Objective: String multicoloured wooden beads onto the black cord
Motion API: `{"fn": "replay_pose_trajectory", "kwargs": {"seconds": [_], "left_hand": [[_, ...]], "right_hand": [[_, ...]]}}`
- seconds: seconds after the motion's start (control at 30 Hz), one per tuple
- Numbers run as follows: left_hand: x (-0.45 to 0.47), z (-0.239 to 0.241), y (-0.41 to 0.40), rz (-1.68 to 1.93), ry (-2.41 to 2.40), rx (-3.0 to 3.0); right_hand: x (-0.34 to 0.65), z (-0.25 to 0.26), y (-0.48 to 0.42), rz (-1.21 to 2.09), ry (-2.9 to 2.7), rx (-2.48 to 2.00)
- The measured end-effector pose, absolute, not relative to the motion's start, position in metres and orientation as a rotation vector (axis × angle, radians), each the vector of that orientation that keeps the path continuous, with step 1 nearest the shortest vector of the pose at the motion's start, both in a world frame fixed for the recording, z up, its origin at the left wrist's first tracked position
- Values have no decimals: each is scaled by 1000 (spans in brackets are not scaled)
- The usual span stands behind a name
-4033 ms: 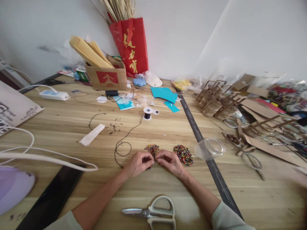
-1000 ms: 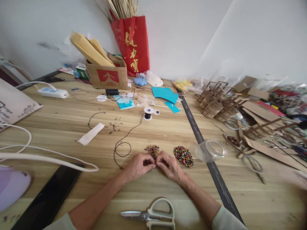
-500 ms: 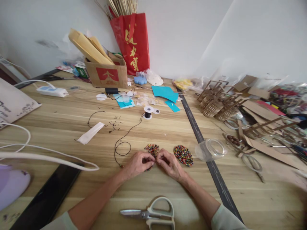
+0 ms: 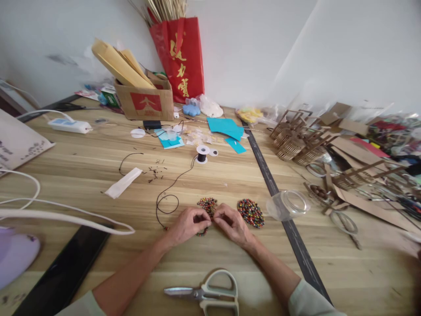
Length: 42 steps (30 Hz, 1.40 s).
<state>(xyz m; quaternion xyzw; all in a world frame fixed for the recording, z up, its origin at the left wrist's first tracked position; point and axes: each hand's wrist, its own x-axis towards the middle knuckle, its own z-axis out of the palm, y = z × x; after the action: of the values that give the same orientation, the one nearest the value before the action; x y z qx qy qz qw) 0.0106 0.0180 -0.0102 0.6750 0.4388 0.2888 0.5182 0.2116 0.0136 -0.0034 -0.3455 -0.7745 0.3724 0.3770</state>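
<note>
The left hand (image 4: 187, 226) and right hand (image 4: 232, 224) meet fingertip to fingertip low over the bench (image 4: 230, 184), each grip pinched shut. A beaded cord (image 4: 201, 232) curls out beneath the left grip. What the right grip pinches is too small to tell. A bead pile (image 4: 207, 202) lies just beyond both grips, and scissors (image 4: 210, 293) lie nearer the person.

We see bright, even daylight with soft, faint shadows on the tabletop (image 4: 98, 166). Wide-angle distortion bends the edges, and the far right clutter looks slightly smeared; the centre stays sharp.
</note>
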Motion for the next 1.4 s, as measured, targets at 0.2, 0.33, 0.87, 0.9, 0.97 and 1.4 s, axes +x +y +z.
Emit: {"fn": "replay_pose_trajectory", "kwargs": {"seconds": [0.2,0.33,0.87,0.9,0.97,1.4], "left_hand": [[11,-12,20,750,1086,1631],[11,-10,21,782,1128,1616],[12,-8,21,780,1164,1562],[12,-8,21,779,1161,1555],[12,-8,21,775,1154,1546],[12,-5,21,756,1158,1609]], "right_hand": [[218,-9,20,779,-1781,-1121],[219,-13,23,707,-1810,-1160],[223,-4,20,840,-2074,-1141],[224,-4,19,829,-2100,-1143],[224,-4,19,797,-2149,-1136],[220,-9,18,643,-2216,-1035]]}}
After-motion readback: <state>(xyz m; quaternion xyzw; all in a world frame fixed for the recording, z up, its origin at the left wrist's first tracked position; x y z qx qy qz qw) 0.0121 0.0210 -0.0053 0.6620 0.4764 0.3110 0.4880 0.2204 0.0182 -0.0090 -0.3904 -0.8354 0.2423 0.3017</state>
